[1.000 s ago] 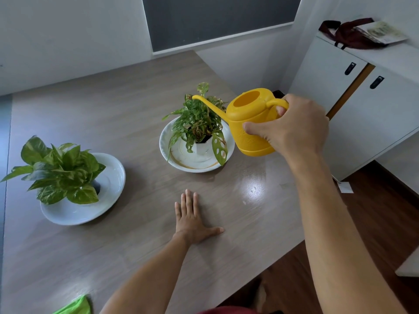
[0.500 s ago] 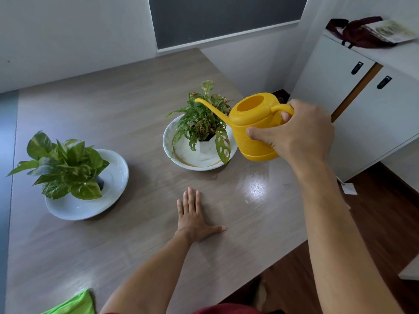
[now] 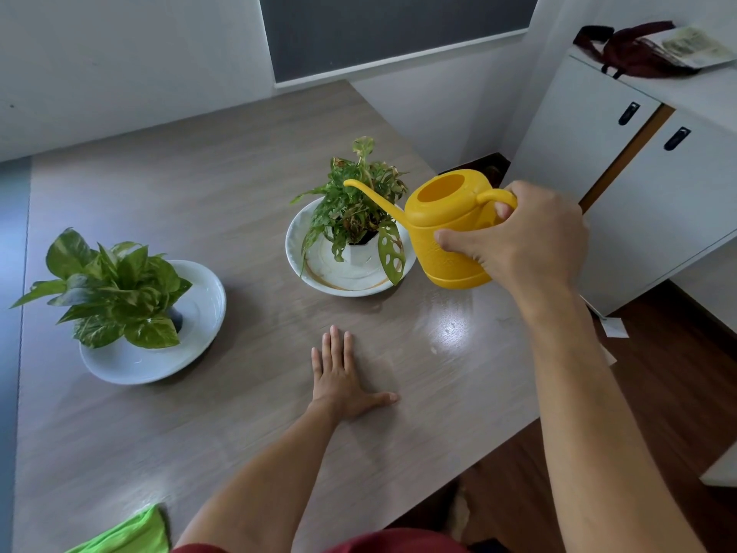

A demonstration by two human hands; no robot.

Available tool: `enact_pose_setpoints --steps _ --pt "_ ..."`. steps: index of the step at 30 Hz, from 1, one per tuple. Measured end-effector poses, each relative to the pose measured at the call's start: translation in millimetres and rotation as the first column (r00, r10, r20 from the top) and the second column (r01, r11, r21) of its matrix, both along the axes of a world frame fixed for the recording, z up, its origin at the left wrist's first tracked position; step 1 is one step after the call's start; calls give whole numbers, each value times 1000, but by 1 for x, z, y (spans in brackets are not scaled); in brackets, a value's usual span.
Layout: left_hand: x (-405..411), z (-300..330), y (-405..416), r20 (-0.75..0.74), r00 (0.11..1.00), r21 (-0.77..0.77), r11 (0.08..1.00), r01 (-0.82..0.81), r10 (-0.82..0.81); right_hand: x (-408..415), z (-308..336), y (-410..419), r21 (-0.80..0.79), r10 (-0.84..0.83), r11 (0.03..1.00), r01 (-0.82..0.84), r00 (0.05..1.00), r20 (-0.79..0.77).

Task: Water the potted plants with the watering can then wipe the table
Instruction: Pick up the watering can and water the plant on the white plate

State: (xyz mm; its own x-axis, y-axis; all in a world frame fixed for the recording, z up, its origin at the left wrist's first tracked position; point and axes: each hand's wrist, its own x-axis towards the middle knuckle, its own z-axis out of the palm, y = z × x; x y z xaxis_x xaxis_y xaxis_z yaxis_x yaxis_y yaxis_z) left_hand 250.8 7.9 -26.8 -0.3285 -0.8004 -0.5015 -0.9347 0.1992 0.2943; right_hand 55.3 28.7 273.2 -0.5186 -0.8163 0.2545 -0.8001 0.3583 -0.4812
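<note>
My right hand (image 3: pixel 526 245) grips the handle of a yellow watering can (image 3: pixel 446 229), held just above the table with its thin spout reaching left over a leafy plant (image 3: pixel 353 205) in a small white pot. That pot stands in a white dish (image 3: pixel 315 273). A second plant with broad green leaves (image 3: pixel 111 289) stands in another white dish (image 3: pixel 199 317) at the left. My left hand (image 3: pixel 339 377) lies flat, palm down, fingers apart, on the grey wooden table (image 3: pixel 179 413). A green cloth (image 3: pixel 127 532) lies at the table's near left edge.
A white cabinet (image 3: pixel 622 161) with two black handles stands right of the table, with a dark bag (image 3: pixel 634 45) and papers on top. Dark wooden floor (image 3: pixel 658 393) shows beyond the table's right edge. A white wall runs along the far side.
The watering can has stayed over the right plant, spout still above its leaves, shifting only slightly in the view. My left hand has not moved on the table.
</note>
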Motion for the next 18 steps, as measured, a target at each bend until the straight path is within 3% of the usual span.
enact_pose_setpoints --steps 18 --pt "-1 1 1 10 1000 -5 1000 -10 10 -6 1 10 18 -35 999 35 999 1"
